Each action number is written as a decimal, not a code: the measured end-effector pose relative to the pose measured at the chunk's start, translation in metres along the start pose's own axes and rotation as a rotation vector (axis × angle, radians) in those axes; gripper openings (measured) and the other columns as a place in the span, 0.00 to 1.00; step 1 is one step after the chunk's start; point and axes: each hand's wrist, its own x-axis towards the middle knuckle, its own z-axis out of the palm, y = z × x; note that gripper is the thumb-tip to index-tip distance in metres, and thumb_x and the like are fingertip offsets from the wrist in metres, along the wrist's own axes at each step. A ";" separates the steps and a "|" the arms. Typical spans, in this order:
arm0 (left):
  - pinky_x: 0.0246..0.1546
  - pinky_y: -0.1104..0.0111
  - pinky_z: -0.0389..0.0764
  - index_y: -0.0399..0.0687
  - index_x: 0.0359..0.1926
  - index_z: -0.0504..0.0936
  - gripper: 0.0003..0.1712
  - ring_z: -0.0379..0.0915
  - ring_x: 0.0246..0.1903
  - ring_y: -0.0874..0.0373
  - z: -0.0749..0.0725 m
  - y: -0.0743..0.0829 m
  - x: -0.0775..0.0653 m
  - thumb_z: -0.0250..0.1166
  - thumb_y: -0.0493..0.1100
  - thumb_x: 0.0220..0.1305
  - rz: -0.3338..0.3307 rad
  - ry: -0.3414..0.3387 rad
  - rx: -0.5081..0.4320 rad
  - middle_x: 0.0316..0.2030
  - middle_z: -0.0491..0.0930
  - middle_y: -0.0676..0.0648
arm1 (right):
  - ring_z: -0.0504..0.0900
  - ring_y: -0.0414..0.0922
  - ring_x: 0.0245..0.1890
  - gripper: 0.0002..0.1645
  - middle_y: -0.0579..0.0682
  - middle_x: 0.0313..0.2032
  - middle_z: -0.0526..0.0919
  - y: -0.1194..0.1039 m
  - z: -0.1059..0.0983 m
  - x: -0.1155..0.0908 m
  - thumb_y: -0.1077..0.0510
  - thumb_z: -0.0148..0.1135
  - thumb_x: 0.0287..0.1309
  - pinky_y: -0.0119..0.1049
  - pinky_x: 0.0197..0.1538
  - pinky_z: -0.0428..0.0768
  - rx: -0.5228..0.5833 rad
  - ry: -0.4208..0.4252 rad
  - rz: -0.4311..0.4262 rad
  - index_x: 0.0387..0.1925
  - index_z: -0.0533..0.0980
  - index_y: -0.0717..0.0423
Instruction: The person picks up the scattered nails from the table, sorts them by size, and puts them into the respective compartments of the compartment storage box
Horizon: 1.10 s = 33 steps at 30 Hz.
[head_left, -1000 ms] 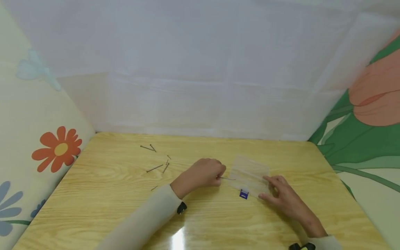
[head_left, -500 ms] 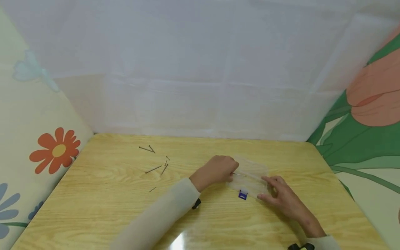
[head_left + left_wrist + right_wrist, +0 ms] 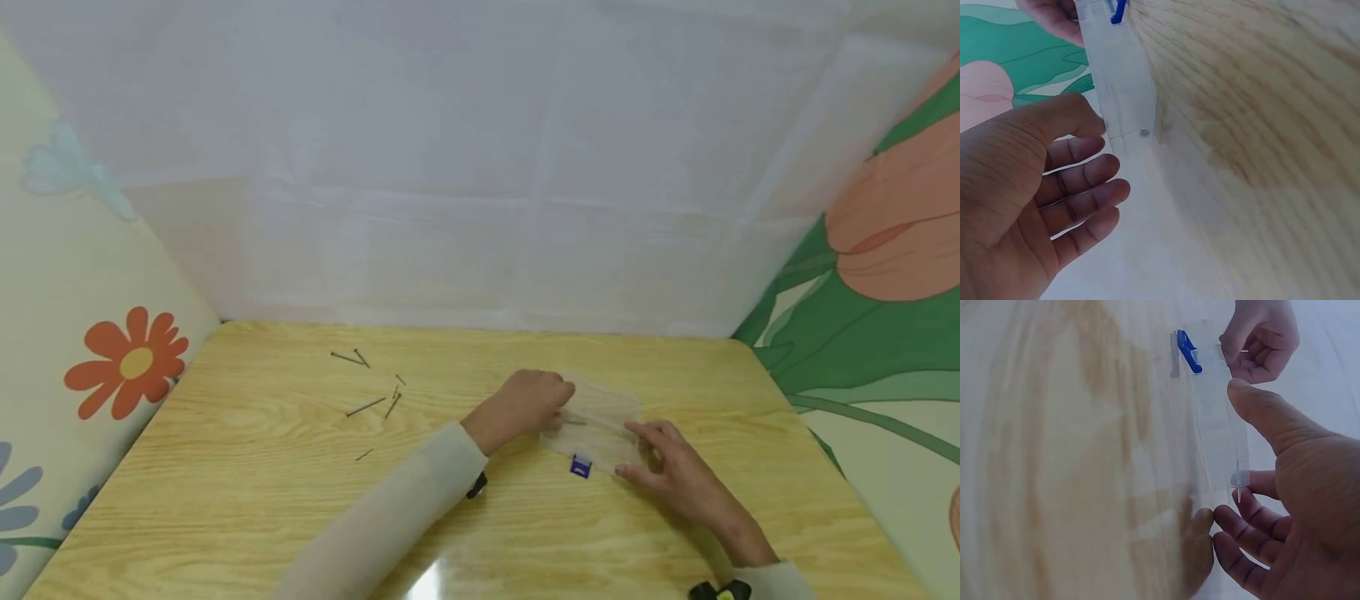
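Note:
A clear plastic box (image 3: 600, 446) with a blue latch (image 3: 581, 466) on its near side lies right of centre on the wooden table. My left hand (image 3: 521, 402) is over the box's left end in the head view, thumb and index finger brought together. From those fingertips a thin nail (image 3: 576, 420) projects over the box, blurred. In the left wrist view, the other fingers are loosely curled beside the clear wall, and the nail is hidden. My right hand (image 3: 675, 467) holds the box's right end. Its thumb (image 3: 1250, 403) is at the top edge, with fingertips by the end wall.
Several loose nails (image 3: 365, 407) of different lengths lie at the left of the wooden tabletop (image 3: 262, 500). A white sheet (image 3: 450, 167) hangs behind the table, and flower-printed cloth (image 3: 892, 333) stands at both sides.
My left hand has moved right with the nail, from beside the box to over its left end, slowing in the last half second. The right hand has stayed at the box's right end.

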 end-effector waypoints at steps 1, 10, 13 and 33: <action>0.23 0.71 0.67 0.50 0.41 0.80 0.05 0.65 0.25 0.63 0.000 0.000 0.000 0.65 0.46 0.72 -0.002 0.004 0.002 0.29 0.75 0.54 | 0.71 0.46 0.40 0.41 0.55 0.49 0.73 0.000 0.000 0.000 0.47 0.75 0.60 0.38 0.40 0.72 -0.001 0.002 0.000 0.67 0.73 0.65; 0.22 0.71 0.63 0.53 0.31 0.73 0.11 0.61 0.24 0.63 -0.001 -0.007 -0.011 0.65 0.46 0.71 -0.029 0.029 -0.033 0.25 0.70 0.54 | 0.71 0.47 0.43 0.42 0.55 0.51 0.73 -0.003 -0.001 -0.001 0.45 0.74 0.60 0.42 0.43 0.73 -0.008 -0.017 0.029 0.68 0.73 0.64; 0.21 0.71 0.59 0.53 0.29 0.72 0.12 0.58 0.23 0.63 0.001 -0.011 -0.017 0.64 0.45 0.70 -0.030 0.045 -0.066 0.23 0.67 0.54 | 0.71 0.46 0.42 0.42 0.54 0.50 0.73 -0.003 -0.001 -0.001 0.44 0.74 0.60 0.41 0.42 0.74 0.000 -0.021 0.029 0.68 0.73 0.63; 0.27 0.71 0.76 0.52 0.46 0.86 0.11 0.75 0.30 0.64 -0.003 -0.036 -0.084 0.65 0.50 0.71 -0.061 0.124 -0.061 0.38 0.82 0.53 | 0.74 0.42 0.35 0.42 0.48 0.40 0.75 0.000 -0.003 -0.002 0.49 0.75 0.60 0.37 0.38 0.77 0.035 -0.046 -0.016 0.69 0.71 0.65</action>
